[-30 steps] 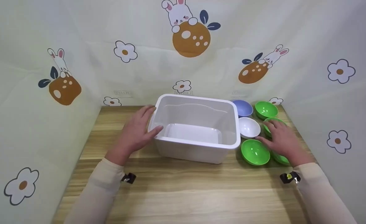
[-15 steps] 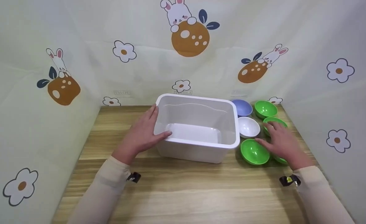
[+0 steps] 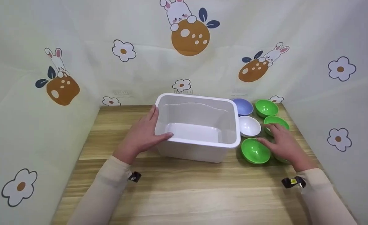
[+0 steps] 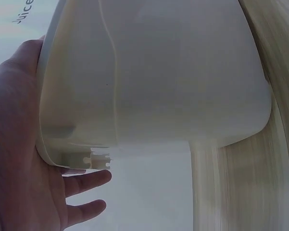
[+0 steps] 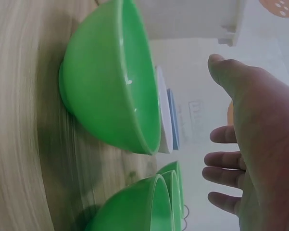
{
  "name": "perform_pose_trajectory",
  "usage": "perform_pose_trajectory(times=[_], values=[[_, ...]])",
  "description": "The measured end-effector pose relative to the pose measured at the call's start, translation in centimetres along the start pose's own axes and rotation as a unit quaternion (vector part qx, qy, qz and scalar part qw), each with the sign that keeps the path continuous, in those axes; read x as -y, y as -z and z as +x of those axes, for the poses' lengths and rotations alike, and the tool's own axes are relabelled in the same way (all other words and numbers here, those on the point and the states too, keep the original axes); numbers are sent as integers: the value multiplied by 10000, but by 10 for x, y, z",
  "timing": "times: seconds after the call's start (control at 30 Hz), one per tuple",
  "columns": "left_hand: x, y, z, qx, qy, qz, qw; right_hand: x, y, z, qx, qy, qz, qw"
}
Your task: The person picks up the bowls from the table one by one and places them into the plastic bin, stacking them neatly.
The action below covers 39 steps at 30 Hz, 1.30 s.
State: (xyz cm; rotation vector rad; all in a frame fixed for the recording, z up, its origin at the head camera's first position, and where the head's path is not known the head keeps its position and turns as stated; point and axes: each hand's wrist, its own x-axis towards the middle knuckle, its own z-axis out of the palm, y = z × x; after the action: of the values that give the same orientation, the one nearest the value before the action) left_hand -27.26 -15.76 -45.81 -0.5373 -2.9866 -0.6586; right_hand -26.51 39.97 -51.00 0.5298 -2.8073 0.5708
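Left wrist — "Juice" lettering (image 4: 25, 11) beyond hand (image 4: 17, 130) and tub (image 4: 178, 72).

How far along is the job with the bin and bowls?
Looks done: the white bin stands upright on the wooden table.
In hand: the left hand touches the bin; the right hand hovers over the green bowls, gripping none.
Apparently left: any loading, since no bowl shows inside the bin; the blue bowl, the white bowl and the four green ones all sit outside it.
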Motion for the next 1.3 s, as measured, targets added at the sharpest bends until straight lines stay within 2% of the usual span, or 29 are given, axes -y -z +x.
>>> perform_pose_trajectory(times=[0.2,0.5,0.83,1.03,1.3], values=[[-1,-2,2,36,-10,-36,10000,-7,5,-16,20,-335,503,9982],[-2,-2,5,50,1,-9,10000,-24,9,-46,-414,-676,798,9937],[-1,0,-2,-24,-37,-26,10000,-53,0,-67,-660,-1092,1454,9811],[-1,-1,0,-53,-71,29,10000,-67,-4,-77,-442,-1294,1546,9785],[0,0,-1,-60,-62,22,10000,-68,-8,-84,-28,-1549,1405,9779]])
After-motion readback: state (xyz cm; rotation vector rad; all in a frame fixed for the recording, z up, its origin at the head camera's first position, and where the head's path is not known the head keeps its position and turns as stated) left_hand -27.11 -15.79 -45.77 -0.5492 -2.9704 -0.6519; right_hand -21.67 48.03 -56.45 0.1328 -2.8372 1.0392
